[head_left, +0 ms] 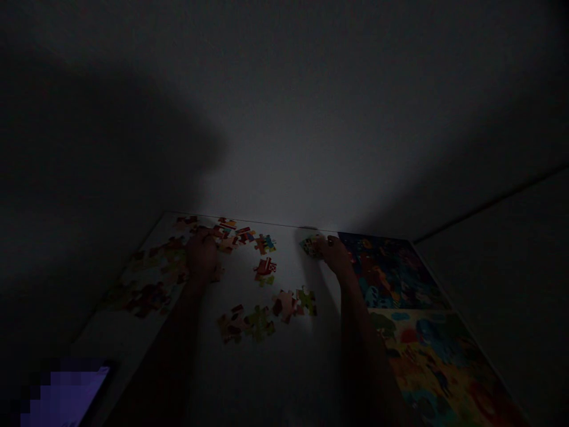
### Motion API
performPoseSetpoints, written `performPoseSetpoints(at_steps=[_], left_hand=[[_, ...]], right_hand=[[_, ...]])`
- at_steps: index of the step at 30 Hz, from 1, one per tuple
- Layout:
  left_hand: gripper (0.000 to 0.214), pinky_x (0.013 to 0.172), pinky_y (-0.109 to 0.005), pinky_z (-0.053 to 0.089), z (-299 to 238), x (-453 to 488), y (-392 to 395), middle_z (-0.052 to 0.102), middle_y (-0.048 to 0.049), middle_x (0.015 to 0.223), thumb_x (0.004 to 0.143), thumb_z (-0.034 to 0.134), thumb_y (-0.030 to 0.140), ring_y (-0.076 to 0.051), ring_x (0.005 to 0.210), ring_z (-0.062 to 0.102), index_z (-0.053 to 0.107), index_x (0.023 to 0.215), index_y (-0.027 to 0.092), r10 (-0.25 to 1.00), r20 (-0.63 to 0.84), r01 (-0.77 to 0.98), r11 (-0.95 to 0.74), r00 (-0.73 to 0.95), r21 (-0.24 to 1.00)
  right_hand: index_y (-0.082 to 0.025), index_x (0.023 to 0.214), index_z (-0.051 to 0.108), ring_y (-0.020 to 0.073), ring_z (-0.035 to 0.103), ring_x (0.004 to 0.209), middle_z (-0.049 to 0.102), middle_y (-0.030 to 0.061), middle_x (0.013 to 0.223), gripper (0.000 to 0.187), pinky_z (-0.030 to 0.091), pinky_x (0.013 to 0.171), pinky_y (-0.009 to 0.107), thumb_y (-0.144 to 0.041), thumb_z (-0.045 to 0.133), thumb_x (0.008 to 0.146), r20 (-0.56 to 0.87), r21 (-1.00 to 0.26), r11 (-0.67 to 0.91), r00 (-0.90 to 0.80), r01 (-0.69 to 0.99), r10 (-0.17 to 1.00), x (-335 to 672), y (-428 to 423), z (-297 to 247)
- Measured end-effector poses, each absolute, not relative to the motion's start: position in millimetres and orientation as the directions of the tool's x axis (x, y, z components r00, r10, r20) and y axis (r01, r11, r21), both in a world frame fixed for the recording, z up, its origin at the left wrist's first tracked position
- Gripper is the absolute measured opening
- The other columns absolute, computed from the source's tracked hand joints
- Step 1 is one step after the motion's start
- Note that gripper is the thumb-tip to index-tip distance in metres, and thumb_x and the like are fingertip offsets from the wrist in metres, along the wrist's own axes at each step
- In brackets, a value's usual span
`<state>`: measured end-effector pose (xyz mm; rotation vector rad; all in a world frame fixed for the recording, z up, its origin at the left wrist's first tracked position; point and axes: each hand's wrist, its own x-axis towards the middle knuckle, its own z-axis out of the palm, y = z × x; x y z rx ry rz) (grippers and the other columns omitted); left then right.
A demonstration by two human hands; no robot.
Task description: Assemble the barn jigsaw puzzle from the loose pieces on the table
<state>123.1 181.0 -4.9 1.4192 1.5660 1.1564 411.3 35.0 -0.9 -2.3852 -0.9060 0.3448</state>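
Note:
In the dim head view, my right hand (336, 256) pinches a greenish jigsaw puzzle piece (310, 245) near the far edge of the white table. My left hand (202, 254) is over the scattered pieces at the far left, its fingers curled together; whatever they hold is hidden. Beside it lie red and orange puzzle pieces (227, 230). Between the hands are a blue-and-orange piece (265, 244) and a red piece (265, 267) with a white mark. Closer to me, several pieces sit in a loose row, among them a pinkish one (284, 305) and a green one (306, 301).
Two colourful pictures lie at the right, a dark blue one (391, 270) behind a yellow-orange one (438, 362). More loose pieces (149, 298) cover the left side. A lit purple screen (66, 394) is at the lower left. A pale wall (284, 118) rises behind the table.

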Motion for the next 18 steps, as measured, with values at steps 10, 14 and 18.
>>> performPoseSetpoints(at_steps=[10, 14, 18], left_hand=[[0.020, 0.053, -0.025, 0.037, -7.9, 123.3, 183.3, 0.051, 0.0015, 0.052, 0.059, 0.042, 0.017, -0.017, 0.058, 0.052, 0.061, 0.058, 0.022, 0.988, 0.046, 0.218, -0.013, -0.147, 0.976], [0.020, 0.053, -0.024, 0.038, -7.4, 127.3, 181.1, 0.050, 0.0019, 0.051, 0.056, 0.041, 0.019, -0.016, 0.057, 0.051, 0.061, 0.056, 0.021, 0.989, 0.043, 0.137, -0.023, -0.143, 0.990], [0.017, 0.049, -0.022, 0.035, -8.9, 130.2, 178.8, 0.048, 0.0029, 0.051, 0.054, 0.044, 0.020, -0.012, 0.051, 0.044, 0.061, 0.056, 0.020, 0.993, 0.049, 0.032, -0.046, -0.105, 0.998]], right_hand=[[-0.009, 0.122, 0.062, 0.0282, 0.064, 0.100, 0.068, 0.0193, 0.109, 0.049, 0.046, 0.088, 0.038, -0.040, 0.053, 0.085, 0.106, -0.553, -0.596, 0.759, 0.582, 0.643, 401.1, 35.8, 4.9], [-0.013, 0.117, 0.064, 0.0240, 0.064, 0.085, 0.064, 0.0166, 0.110, 0.042, 0.048, 0.081, 0.039, -0.037, 0.047, 0.087, 0.245, -0.608, -0.457, 0.701, 0.649, 0.670, 377.8, 43.4, 19.1], [-0.016, 0.105, 0.067, 0.0190, 0.062, 0.079, 0.066, 0.0108, 0.099, 0.032, 0.048, 0.078, 0.034, -0.034, 0.047, 0.088, 0.212, -0.688, -0.202, 0.458, 0.697, 0.863, 345.0, 56.2, 16.2]])
